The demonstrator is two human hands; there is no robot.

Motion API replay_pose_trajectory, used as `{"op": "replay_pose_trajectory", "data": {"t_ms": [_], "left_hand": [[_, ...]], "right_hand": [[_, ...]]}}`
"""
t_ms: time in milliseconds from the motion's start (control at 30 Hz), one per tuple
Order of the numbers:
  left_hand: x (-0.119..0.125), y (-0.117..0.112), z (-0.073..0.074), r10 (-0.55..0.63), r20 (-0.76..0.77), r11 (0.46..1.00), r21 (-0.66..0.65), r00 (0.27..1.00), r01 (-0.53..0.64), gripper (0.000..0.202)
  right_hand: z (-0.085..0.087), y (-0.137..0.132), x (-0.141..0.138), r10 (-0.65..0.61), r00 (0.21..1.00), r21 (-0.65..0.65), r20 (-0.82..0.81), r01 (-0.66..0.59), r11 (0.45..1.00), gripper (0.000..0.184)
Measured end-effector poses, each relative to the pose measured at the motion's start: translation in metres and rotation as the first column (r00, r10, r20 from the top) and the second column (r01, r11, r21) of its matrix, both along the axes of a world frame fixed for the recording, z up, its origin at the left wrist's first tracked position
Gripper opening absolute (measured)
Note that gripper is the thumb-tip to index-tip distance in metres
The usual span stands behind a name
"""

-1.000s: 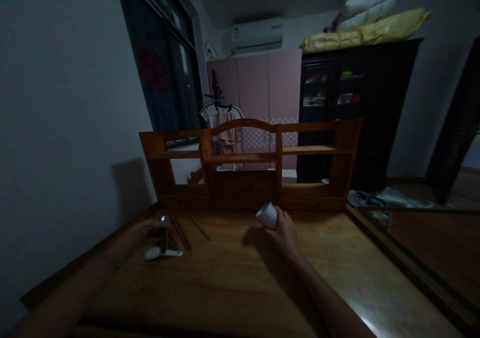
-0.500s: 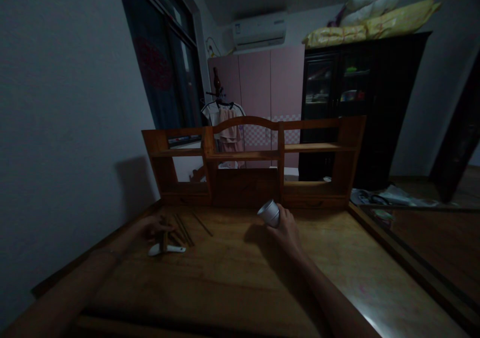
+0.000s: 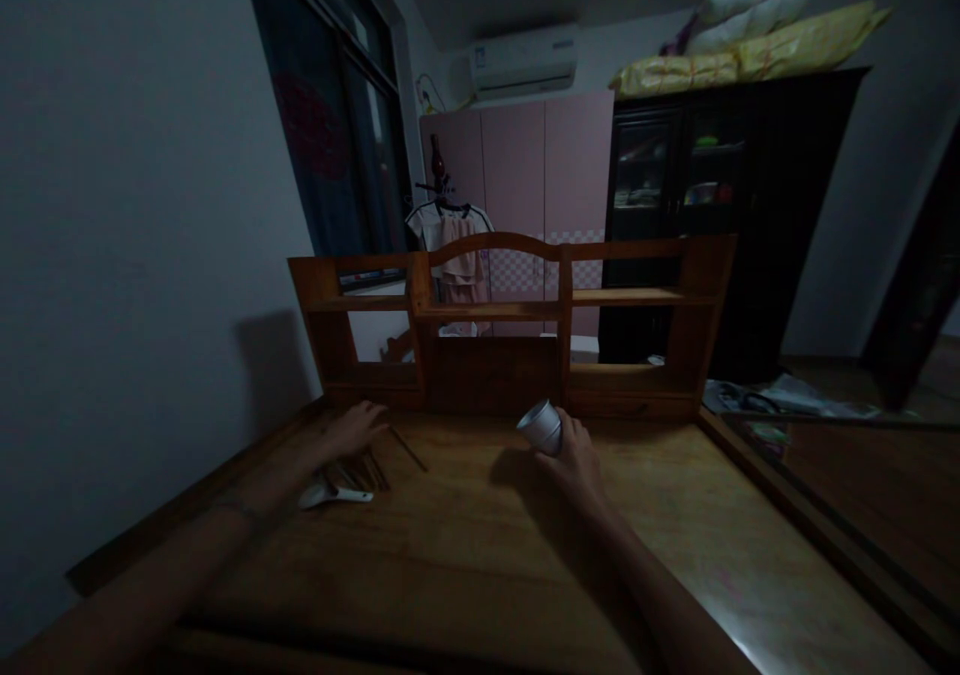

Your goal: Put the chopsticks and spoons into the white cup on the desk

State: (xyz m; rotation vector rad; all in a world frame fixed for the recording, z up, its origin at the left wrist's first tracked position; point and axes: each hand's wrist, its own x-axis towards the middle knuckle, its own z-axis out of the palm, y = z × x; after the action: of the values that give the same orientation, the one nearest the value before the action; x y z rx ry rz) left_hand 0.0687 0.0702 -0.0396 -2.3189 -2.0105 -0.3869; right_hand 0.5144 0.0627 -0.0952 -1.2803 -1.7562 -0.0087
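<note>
My right hand (image 3: 576,455) grips a silver-grey cup (image 3: 546,433) just above the wooden table (image 3: 480,555). The cup tilts to the left, its mouth facing up and left. My left hand (image 3: 360,429) is over the far ends of several thin sticks that look like chopsticks (image 3: 377,470), its fingers stretched to the right. One stick (image 3: 409,450) lies apart from the others, its far end close to those fingertips. A white spoon (image 3: 334,496) rests in front of the bunch, which my left forearm and hand partly cover.
A wooden shelf unit (image 3: 491,311) stands along the table's back edge. The wall (image 3: 150,255) is close on the left, and a raised wooden rim (image 3: 795,515) runs down the right side. Behind are a pink wardrobe (image 3: 514,165) and a dark cabinet (image 3: 780,205).
My left hand has moved up and right from the spoon and stick bunch towards the lone stick. My right hand and the cup have stayed almost in place.
</note>
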Motion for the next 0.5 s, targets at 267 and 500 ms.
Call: {"op": "replay_pose_trajectory", "data": {"t_ms": [267,500], "left_hand": [[0.028,0.017,-0.026,-0.194,-0.197,0.979,-0.093,0.961,0.179,0.028],[0.006,0.017,-0.024,-0.167,-0.309,0.986,-0.078,0.936,0.15,0.029]], "right_hand": [[0.005,-0.003,0.0,0.022,1.0,-0.013,-0.006,-0.022,1.0,0.07],[0.004,-0.004,-0.002,0.041,0.999,-0.014,-0.007,-0.041,0.999,0.071]]}}
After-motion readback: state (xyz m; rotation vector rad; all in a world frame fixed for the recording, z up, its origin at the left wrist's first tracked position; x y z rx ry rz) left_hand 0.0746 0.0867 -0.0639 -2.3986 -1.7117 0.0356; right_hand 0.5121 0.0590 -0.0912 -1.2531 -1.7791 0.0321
